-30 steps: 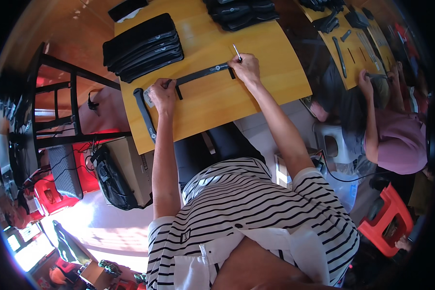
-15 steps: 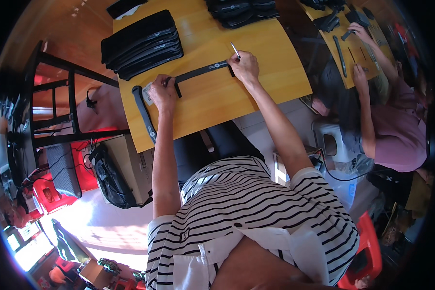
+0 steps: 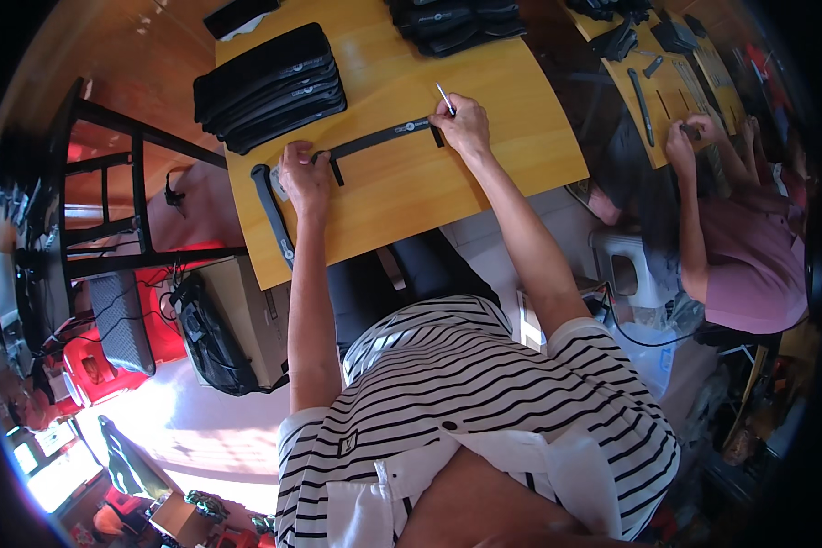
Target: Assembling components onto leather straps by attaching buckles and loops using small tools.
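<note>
A dark grey strap [image 3: 374,140] with a small pale print near its right end lies slantwise across the wooden table. My left hand [image 3: 305,179] is closed at the strap's left end, thumb and fingertips on it. In my right hand [image 3: 464,126] is a slim white pen-like stick [image 3: 445,99], its end pointing up and away; this hand rests by the strap's right end. Two short black bars, the left one [image 3: 337,173] and the right one [image 3: 437,136], sit just below the strap. Another grey strap [image 3: 272,212] lies along the table's left edge, with a pale label beside it partly under my left hand.
Stacked black fabric pieces [image 3: 269,87] lie at the table's [image 3: 521,155] far left, and another black pile [image 3: 457,26] at its far edge. A black metal frame [image 3: 137,183] stands left. To the right, a co-worker in a pink top [image 3: 749,265] works at another table.
My left hand's fingers have shifted slightly at the strap's end. My right hand stays in place with the stick. The co-worker's hands have come together over their table.
</note>
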`<state>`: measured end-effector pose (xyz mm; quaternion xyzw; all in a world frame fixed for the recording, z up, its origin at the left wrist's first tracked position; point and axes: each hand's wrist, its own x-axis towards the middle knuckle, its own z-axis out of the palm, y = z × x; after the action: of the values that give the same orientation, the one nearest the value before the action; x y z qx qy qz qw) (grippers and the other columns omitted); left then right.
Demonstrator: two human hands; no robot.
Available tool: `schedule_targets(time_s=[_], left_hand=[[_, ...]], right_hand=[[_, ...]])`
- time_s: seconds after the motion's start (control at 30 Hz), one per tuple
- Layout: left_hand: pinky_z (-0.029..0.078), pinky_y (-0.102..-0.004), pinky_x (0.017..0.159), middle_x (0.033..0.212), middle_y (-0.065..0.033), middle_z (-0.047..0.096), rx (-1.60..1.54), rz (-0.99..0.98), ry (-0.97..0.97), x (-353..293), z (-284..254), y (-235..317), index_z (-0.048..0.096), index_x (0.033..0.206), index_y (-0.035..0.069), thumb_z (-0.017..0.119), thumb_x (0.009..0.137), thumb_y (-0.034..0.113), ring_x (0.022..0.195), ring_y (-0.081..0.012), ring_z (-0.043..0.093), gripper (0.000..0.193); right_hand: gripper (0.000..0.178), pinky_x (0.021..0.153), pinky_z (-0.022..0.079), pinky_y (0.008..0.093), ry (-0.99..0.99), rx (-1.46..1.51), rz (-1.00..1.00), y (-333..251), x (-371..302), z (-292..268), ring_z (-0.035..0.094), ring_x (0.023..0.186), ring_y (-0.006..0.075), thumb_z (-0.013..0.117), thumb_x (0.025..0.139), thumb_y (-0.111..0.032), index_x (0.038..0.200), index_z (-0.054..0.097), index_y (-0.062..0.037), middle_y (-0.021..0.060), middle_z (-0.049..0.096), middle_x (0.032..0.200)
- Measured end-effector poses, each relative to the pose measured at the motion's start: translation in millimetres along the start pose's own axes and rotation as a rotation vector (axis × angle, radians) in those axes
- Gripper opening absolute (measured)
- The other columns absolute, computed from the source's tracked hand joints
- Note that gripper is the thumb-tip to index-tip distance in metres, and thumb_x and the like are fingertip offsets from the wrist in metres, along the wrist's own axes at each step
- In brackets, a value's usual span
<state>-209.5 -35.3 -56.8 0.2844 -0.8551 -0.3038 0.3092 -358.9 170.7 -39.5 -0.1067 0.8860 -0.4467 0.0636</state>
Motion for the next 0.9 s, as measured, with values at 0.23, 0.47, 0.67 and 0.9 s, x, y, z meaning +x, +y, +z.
schedule_targets(time_s=[0.23,0.47,0.67,0.9], left_hand=[[0.04,-0.0255,0.04,0.072,-0.0051,0.049,-0.156,-0.066,-0.074,1,8,-17,0.053,0.092,0.002,0.064,0.073,0.0,0.048,-0.0115,0.051,0.023],[0.042,-0.0348,0.066,0.075,-0.0109,0.049,-0.14,-0.117,-0.006,-7,-3,-4,0.053,0.09,0.003,0.062,0.065,-0.004,0.073,-0.027,0.05,0.027],[0.044,-0.022,0.055,0.091,-0.0064,0.061,-0.972,-0.214,-0.512,-23,-102,139,0.059,0.105,0.005,0.052,0.085,0.028,0.062,-0.0105,0.054,0.03],[0.046,-0.0262,0.071,0.102,-0.0126,0.057,-1.944,0.141,-1.819,-93,-180,268,0.056,0.106,-0.002,0.051,0.082,0.05,0.085,-0.0196,0.057,0.058]], right_hand=[[0.011,0.057,0.044,0.0329,-0.002,0.119,-0.029,13,9,4,0.058,0.06,0.0217,0.067,0.063,-0.01,0.064,0.057,-0.0057,0.0069,0.058,0.06],[0.006,0.053,0.042,0.0275,-0.069,0.418,0.102,14,-6,-8,0.052,0.054,0.0119,0.062,0.067,-0.007,0.066,0.057,-0.0045,0.0018,0.053,0.058],[0.007,0.049,0.037,0.0253,0.135,0.301,-0.162,47,-47,-24,0.043,0.052,0.0091,0.06,0.074,-0.01,0.072,0.057,-0.0047,-0.0002,0.049,0.057],[0.008,0.051,0.042,0.0333,0.202,-0.107,-0.217,36,-73,-33,0.054,0.053,0.0206,0.06,0.078,-0.016,0.078,0.056,-0.0082,0.0079,0.055,0.059]])
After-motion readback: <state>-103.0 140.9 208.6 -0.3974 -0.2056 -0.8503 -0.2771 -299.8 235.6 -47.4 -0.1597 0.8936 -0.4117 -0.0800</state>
